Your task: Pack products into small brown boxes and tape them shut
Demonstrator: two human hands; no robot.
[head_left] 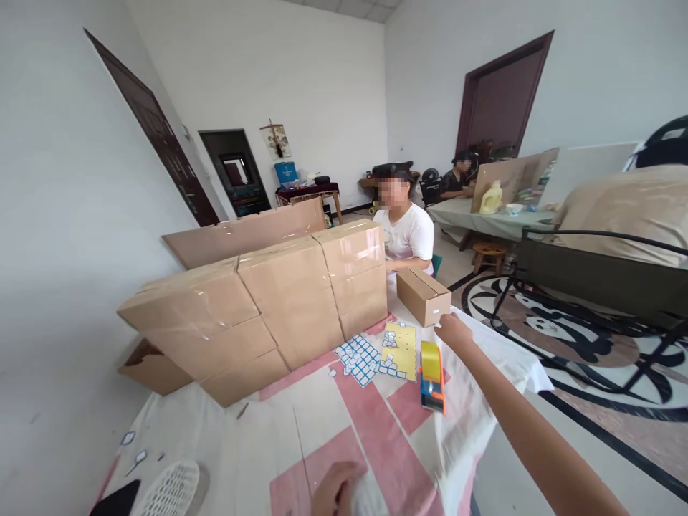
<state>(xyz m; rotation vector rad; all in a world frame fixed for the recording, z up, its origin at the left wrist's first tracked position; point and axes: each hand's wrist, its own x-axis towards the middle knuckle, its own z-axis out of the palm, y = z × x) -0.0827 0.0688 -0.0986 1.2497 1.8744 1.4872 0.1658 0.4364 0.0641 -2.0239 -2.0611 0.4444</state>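
**On the cloth (274,423), the right hand (454,333) at the small box (422,294)**

At the near end of the small box, the right hand has its fingers close together; they seem to touch the lower corner, but whether they grip it, one cannot tell. The left hand (337,491) is low at the near side, fingers curled and blurred, so its hold also cannot be told. For good handling, gentle pressure, low on the box, would probably be best, because the top could bend. The small box lies on the cloth's right side. Nearer is the tape dispenser (431,376), beside the yellow sheet (403,349) and the blue-lined sheet (359,358). To the left stand big boxes (290,301). Beyond sits a person (411,233); farther right, a panda floor (542,312).
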